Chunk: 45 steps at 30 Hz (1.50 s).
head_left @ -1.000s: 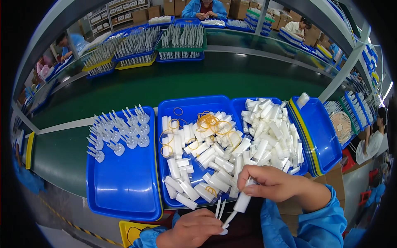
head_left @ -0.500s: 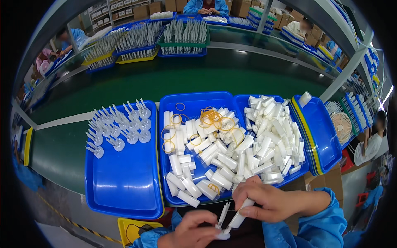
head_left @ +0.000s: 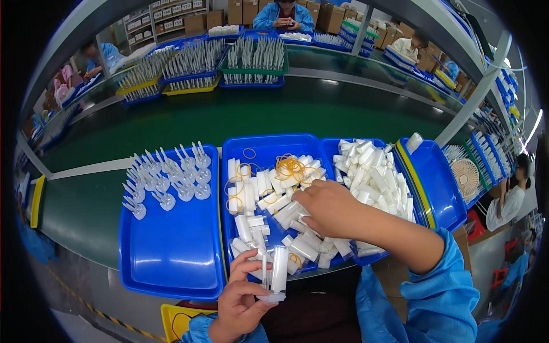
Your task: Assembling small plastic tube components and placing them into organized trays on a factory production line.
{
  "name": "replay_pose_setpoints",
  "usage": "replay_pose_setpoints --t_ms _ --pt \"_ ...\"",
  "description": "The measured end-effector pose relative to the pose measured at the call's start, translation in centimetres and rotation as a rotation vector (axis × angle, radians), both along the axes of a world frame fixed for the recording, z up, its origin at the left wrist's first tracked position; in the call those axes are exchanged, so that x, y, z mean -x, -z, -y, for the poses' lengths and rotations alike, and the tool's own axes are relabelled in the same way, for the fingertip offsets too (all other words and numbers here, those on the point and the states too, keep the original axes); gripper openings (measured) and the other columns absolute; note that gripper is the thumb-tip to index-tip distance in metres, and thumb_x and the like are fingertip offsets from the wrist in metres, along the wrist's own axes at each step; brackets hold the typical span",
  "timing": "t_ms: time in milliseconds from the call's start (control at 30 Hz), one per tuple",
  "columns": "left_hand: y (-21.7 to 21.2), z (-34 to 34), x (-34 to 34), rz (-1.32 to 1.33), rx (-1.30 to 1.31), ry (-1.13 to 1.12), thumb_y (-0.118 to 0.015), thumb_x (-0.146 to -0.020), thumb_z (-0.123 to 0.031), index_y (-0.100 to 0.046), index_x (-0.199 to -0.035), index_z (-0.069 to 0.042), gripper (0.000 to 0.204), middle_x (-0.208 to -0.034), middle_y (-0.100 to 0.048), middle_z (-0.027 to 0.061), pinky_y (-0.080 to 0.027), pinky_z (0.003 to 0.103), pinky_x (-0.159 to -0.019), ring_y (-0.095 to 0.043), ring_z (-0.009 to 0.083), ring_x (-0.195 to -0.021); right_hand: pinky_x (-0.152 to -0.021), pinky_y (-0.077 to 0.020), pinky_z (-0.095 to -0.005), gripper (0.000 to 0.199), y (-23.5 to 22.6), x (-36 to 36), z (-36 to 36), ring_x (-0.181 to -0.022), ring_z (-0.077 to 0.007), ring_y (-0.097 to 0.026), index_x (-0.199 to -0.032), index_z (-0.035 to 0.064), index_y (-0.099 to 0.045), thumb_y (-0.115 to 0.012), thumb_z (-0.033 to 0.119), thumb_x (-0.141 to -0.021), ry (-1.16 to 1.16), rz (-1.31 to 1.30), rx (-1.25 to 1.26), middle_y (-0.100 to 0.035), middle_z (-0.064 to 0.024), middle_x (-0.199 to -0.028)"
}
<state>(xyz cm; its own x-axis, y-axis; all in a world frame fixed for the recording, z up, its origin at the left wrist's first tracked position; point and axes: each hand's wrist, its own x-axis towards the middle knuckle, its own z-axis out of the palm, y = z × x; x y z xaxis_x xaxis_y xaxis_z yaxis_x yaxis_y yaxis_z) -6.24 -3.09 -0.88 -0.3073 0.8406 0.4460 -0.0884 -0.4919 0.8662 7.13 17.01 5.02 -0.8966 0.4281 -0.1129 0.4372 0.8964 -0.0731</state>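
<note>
My left hand (head_left: 243,297) is closed around the pale round base (head_left: 272,297) of a pronged holder, near the front edge of the middle tray. A white tube-shaped piece (head_left: 279,268) stands upright on that base, with thin prongs beside it. Over the middle blue tray (head_left: 271,143), my right hand (head_left: 329,208) reaches down with curled fingers among white wrapped pieces (head_left: 300,248). Its fingertips are partly hidden, so what they grip cannot be made out. Orange rubber bands (head_left: 290,167) lie looped over the pieces just beyond that hand.
The left blue tray (head_left: 171,251) holds several pronged holders (head_left: 166,171) at its far end. More white pieces (head_left: 374,166) fill the right tray; stacked trays (head_left: 443,188) stand beyond it. A green belt (head_left: 229,111) runs behind, with loaded trays and co-workers past it.
My right hand has left the holder and moved up into the middle tray. The white piece now stands upright on the base in my left hand, which has shifted left and turned.
</note>
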Motion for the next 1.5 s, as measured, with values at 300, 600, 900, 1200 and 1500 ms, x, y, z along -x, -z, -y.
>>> replay_pose_setpoints --t_ms 300,600,900,1200,1500 --pt "-0.7 0.7 0.4 -0.428 0.047 -0.108 -0.077 -0.06 -0.008 -0.065 -0.071 -0.011 0.017 -0.085 -0.064 0.0084 -0.023 0.054 -0.098 -0.048 0.0347 -0.106 -0.073 -0.0483 -0.0393 0.034 0.7 3.8 0.0 -0.087 -0.0288 -0.06 -0.107 0.0025 -0.053 -0.056 0.012 -0.075 0.121 0.331 0.061 -0.061 -0.0152 -0.093" --pt "-0.8 0.2 -0.6 -0.488 0.014 -0.113 -0.078 -0.059 -0.018 -0.073 -0.083 -0.023 0.024 -0.081 -0.061 -0.005 -0.02 0.047 -0.096 -0.047 0.0309 -0.107 -0.058 -0.0386 -0.0195 0.035 -0.2 1.3 2.3 -0.066 -0.0033 -0.046 -0.12 0.0024 -0.049 -0.054 0.015 -0.089 0.26 -0.634 1.105 -0.052 0.0034 -0.079" --pt "-0.6 -0.2 -0.8 -0.508 0.002 -0.096 -0.078 -0.058 -0.022 -0.072 -0.083 -0.025 0.026 -0.08 -0.061 -0.0091 -0.019 0.046 -0.097 -0.047 0.027 -0.103 -0.056 -0.0332 -0.0182 0.03 -0.7 -0.2 2.7 -0.066 -0.0023 -0.04 -0.114 0.0043 -0.054 -0.054 0.022 -0.09 0.439 -0.563 1.703 -0.049 0.0054 -0.078" --pt "-0.4 -0.2 -0.8 -0.658 0.022 -0.109 -0.077 -0.058 -0.027 -0.072 -0.079 -0.028 0.022 -0.081 -0.061 -0.0132 -0.018 0.045 -0.1 -0.048 0.0242 -0.098 -0.058 -0.0426 -0.0265 0.017 -3.2 -1.7 3.4 -0.066 -0.0151 -0.056 -0.089 0.0037 -0.054 -0.057 0.02 -0.086 0.007 -0.462 0.722 -0.058 -0.009 -0.072" --pt "0.2 -0.4 -1.5 -0.69 -0.137 -0.116 -0.078 -0.056 -0.029 -0.071 -0.076 -0.029 0.021 -0.082 -0.058 -0.0133 -0.016 0.047 -0.1 -0.047 0.0242 -0.098 -0.057 -0.0428 -0.0292 0.015 -1.7 -3.1 3.8 -0.065 -0.0197 -0.058 -0.089 0.0047 -0.057 -0.061 0.017 -0.082 -0.137 -0.466 1.007 -0.061 -0.0076 -0.073"
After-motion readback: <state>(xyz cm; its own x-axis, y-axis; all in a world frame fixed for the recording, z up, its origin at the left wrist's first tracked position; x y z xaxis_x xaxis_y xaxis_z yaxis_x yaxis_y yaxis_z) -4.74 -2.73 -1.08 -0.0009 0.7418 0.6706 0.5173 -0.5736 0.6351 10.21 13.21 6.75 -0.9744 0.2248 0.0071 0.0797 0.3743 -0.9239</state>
